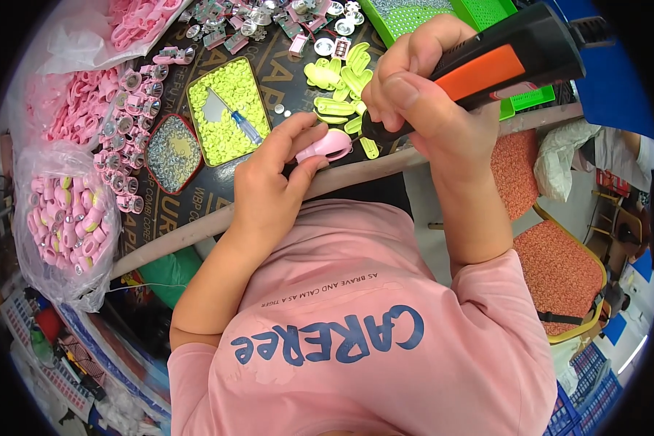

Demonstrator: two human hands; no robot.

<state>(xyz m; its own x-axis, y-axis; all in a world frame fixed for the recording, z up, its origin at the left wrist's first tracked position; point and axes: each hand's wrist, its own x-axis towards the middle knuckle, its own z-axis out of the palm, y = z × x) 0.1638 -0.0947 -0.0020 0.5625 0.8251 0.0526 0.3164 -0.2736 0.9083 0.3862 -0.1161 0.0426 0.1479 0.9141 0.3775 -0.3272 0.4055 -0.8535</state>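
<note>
- While the pink casing (327, 147) is pinched between thumb and fingers of the left hand (270, 174), the electric screwdriver (498, 62) is clamped in the right hand (437, 98); the two hands are held apart.
- The casing is held near the front edge of the counter (269, 73), its far end close to the screwdriver's tip; whether they are touching cannot be told.
- By its look, the casing is judged light, stiff, smooth and a little slippery, with thin walls that could be cracked by hard squeezing; it is best gripped by its rounded sides, fingertips kept clear of the bit.
- The screwdriver is judged heavier and is best wrapped low on its body.
- Just beyond, lime-green shells (356, 57) are heaped.
- Left of these, a tray (198, 128) of small lime-green parts is crossed by a blue-handled screwdriver (247, 128).
- Farther left, pink lamp bodies (131, 116) are lined up.
</note>
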